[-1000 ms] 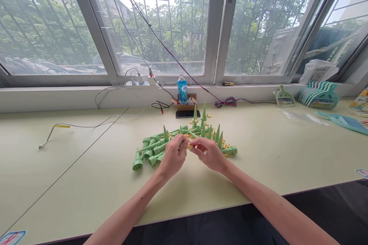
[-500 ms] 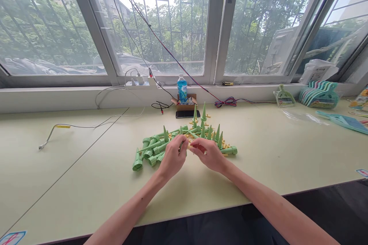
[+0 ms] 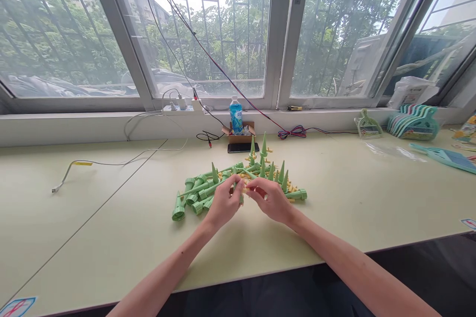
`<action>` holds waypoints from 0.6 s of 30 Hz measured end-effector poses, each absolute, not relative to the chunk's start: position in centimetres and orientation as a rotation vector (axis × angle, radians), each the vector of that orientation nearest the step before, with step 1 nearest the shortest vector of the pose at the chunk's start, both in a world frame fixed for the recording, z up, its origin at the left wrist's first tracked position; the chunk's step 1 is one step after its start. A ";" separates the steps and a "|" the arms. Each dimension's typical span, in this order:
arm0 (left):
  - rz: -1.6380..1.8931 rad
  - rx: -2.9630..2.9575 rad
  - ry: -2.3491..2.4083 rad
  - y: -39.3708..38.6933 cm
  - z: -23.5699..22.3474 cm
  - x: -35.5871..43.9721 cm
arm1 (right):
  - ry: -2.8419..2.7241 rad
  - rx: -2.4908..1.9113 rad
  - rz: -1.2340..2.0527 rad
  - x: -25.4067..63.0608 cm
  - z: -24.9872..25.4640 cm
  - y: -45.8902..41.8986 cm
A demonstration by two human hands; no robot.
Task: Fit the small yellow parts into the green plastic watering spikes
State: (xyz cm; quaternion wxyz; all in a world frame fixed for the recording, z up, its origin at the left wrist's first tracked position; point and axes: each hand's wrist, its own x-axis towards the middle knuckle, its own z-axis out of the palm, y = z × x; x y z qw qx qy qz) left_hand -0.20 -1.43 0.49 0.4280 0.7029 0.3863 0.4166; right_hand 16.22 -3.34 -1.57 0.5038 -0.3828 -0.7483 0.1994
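"Left hand [image 3: 224,199] has turned slightly since the last frame, so more of the pale-green plastic spike [image 3: 241,200] shows below its thumb; the right hand [image 3: 270,200] sits in almost the same spot."

"Where is that spike, exactly?"

"Just below the middle of the frame, with the left hand's fingers curled around it. They hide most of it, so I can't tell where its ends are. What shows suggests a long axis running roughly up and down the picture."

"And the right hand?"

"Thumb and forefinger come together, seemingly pinching a small yellow plastic piece [image 3: 245,188] at their tips. It lies to the right of the spike, between the two hands, with the left fingertips just beside it."

"Touching the spike?"

"Too small to tell. What counts is that sideways relation: yellow piece on the right, spike on the left, its length crossing the line between the hands."

"What lies around them?"

"Green plastic tubes with ribbed collars [image 3: 206,192] left of the left hand, and upright green plastic cones [image 3: 285,182] behind the right, all on the pale cream desk [image 3: 130,218]."
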 end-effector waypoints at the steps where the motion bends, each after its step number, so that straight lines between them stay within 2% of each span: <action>1: 1.031 1.728 0.956 -1.4 0.4 -0.2 | -1.806 -0.918 0.485 16.2 -1.6 -3.3; 18: 1.176 2.248 1.126 -1.0 0.0 -0.5 | -1.831 -0.911 0.451 16.3 -1.6 -3.3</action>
